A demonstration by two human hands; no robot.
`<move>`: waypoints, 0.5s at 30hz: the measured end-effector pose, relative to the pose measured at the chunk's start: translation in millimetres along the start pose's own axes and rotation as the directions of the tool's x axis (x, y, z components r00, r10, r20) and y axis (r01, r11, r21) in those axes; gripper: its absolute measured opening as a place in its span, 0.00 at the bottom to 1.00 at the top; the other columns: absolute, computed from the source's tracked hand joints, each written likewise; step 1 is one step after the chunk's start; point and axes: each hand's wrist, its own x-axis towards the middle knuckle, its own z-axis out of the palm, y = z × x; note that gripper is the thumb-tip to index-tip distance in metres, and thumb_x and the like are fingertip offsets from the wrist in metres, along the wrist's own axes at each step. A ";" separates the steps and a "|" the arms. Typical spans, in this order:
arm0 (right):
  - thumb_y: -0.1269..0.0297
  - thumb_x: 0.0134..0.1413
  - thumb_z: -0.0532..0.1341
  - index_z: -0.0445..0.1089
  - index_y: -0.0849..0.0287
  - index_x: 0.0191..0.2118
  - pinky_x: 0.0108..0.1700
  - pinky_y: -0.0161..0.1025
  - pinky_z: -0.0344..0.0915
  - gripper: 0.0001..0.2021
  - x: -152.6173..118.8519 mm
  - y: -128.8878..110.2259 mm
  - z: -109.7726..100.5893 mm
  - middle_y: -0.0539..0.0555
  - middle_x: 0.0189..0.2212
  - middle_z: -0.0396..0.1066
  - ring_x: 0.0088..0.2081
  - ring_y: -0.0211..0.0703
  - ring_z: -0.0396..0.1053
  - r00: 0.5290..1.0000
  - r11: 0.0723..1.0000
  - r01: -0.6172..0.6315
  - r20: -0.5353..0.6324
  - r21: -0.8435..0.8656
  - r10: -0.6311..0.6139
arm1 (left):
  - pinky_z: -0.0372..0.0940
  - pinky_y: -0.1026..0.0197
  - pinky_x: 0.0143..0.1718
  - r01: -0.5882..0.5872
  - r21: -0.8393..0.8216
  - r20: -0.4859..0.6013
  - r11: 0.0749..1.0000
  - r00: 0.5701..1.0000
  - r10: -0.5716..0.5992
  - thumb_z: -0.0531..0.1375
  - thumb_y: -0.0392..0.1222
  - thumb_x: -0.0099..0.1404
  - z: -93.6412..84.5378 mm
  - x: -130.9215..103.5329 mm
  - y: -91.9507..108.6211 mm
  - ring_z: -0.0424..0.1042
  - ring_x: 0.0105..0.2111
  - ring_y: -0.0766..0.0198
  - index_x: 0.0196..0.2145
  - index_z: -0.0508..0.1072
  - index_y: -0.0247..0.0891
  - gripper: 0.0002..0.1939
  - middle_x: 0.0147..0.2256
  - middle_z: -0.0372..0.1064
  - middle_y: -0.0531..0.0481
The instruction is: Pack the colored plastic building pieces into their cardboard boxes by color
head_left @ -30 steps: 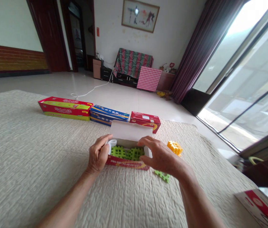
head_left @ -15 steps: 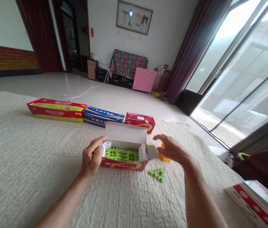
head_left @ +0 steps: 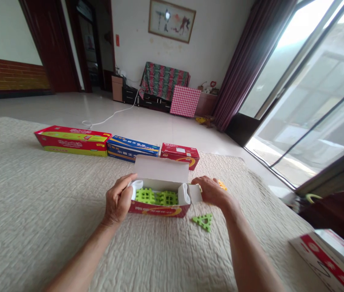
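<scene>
An open red carton [head_left: 159, 211] sits in front of me with its lid flap raised at the back. Two green waffle-edged plastic building pieces [head_left: 145, 196] lie inside, between white looped strips [head_left: 184, 194] at both ends. My left hand [head_left: 118, 199] is closed on the carton's left end. Just beyond the right end flap [head_left: 195, 194], my right hand [head_left: 208, 190] reaches down with curled fingers; its fingertips and whatever they hold are hidden. A green triangular building piece [head_left: 204, 222] lies on the quilt near that hand. Part of a yellow-orange piece [head_left: 222, 185] shows behind it.
A red-and-green box [head_left: 74, 144], a blue box [head_left: 132, 149] and a red box [head_left: 181, 153] form a row behind the carton on the quilted cover [head_left: 53, 194]. At the lower right stands a white-and-red box [head_left: 327, 255].
My right hand has moved left and down to the carton's right flap, covering the green piece seen there before and part of the yellow one. My left hand stays put.
</scene>
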 end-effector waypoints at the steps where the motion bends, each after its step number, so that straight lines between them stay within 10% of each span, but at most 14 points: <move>1: 0.73 0.50 0.60 0.72 0.55 0.41 0.47 0.46 0.56 0.12 0.5 0.0 0.5 0.58 0.45 0.74 0.50 0.50 0.67 1.000 1.000 0.001 -0.002 -0.005 -0.001 | 0.65 0.56 0.53 -0.001 -0.003 -0.001 1.000 1.000 0.001 0.52 0.41 0.62 0.0 -0.2 -0.2 0.71 0.49 0.55 0.44 0.76 0.32 0.19 0.47 0.74 0.43; 8: 0.70 0.50 0.60 0.71 0.59 0.46 0.46 0.45 0.62 0.15 0.2 19.7 -6.2 0.60 0.44 0.73 0.42 0.48 0.71 0.980 0.995 -0.007 -0.198 0.098 0.026 | 0.66 0.56 0.52 -0.026 -0.002 -0.003 1.000 1.000 0.026 0.51 0.40 0.62 1.0 -0.1 1.0 0.71 0.49 0.56 0.44 0.76 0.33 0.18 0.46 0.74 0.44; 15: 0.66 0.52 0.59 0.69 0.56 0.45 0.48 0.43 0.65 0.13 -21.5 -34.1 -34.0 0.55 0.45 0.73 0.44 0.44 0.71 0.825 0.883 0.427 -0.484 0.197 -0.291 | 0.67 0.56 0.51 -0.049 -0.012 -0.019 0.999 0.999 0.048 0.50 0.37 0.62 3.2 0.0 2.5 0.72 0.48 0.57 0.44 0.76 0.34 0.18 0.45 0.75 0.44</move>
